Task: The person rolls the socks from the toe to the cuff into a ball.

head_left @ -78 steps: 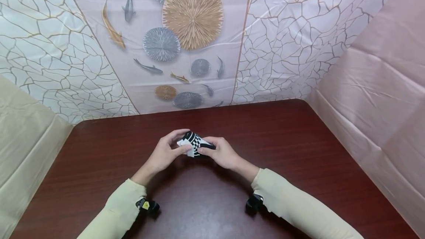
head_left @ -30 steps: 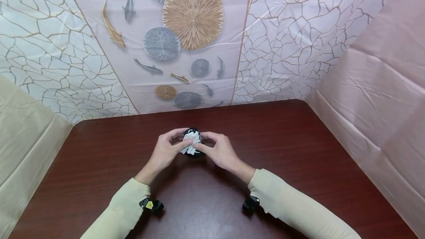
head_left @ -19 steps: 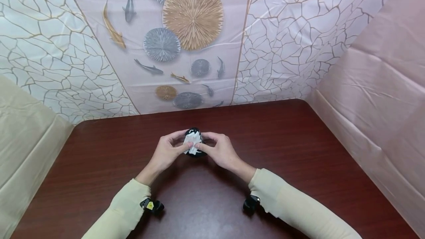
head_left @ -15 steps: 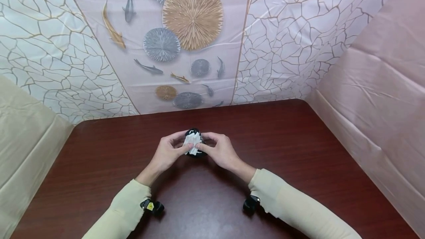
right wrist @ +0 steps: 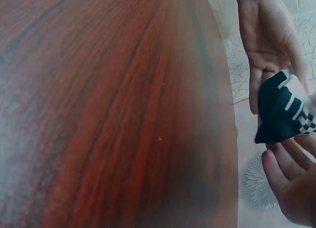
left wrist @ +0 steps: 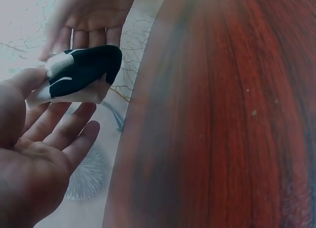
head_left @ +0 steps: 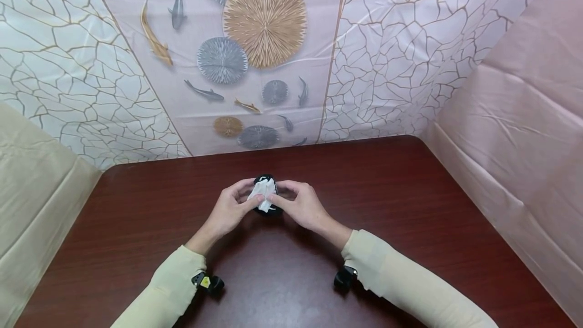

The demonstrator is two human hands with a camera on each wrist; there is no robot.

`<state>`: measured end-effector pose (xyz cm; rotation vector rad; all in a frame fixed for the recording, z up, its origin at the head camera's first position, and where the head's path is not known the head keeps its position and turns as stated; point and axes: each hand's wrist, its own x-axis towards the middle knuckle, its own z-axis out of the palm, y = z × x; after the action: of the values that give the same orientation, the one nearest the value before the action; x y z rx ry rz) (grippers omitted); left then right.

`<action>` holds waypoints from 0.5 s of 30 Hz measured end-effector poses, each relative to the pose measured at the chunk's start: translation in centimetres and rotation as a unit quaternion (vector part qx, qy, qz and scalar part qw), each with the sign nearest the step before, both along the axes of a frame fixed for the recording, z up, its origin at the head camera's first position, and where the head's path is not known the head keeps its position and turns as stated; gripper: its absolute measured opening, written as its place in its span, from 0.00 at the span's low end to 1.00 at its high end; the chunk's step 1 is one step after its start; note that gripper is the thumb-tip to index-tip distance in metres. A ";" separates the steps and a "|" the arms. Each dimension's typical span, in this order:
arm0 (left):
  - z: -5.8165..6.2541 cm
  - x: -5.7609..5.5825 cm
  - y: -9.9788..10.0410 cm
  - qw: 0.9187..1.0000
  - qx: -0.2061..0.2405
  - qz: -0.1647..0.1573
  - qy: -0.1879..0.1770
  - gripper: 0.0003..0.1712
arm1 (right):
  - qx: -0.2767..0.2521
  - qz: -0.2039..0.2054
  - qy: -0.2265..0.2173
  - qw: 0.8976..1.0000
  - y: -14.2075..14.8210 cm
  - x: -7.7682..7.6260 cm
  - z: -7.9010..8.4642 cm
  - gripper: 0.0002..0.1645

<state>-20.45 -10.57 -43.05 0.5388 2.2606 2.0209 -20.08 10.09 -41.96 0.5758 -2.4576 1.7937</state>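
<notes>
Pinches the cloth [head_left: 264, 188], black and white with some checks, between thumb and fingers of left grip [head_left: 230, 207] and right grip [head_left: 304, 208] alike. Holds it above the surface [head_left: 278, 277], pressing both thumbs on its white part.

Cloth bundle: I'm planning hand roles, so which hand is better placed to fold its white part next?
Probably the left hand, narrowly: in the head view, its thumb overlaps more of the white part than the thumb of the right hand does. Both hold the bundle.
</notes>
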 end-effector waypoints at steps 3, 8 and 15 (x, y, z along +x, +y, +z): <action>0.1 0.1 0.2 1.000 -0.014 0.004 0.001 0.23 | 0.008 -0.024 0.025 0.999 -0.1 0.0 0.3 0.18; 0.1 0.1 0.3 1.000 -0.022 0.020 0.010 0.22 | 0.040 -0.048 0.081 0.995 -0.2 -0.1 0.6 0.11; 0.1 0.1 0.3 0.998 -0.048 0.030 0.030 0.20 | 0.067 -0.059 0.111 0.990 0.1 -0.1 0.6 0.16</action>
<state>-20.38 -10.27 -42.99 0.5372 2.4229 1.9342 -20.16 10.17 -41.39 0.5901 -2.4167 1.4442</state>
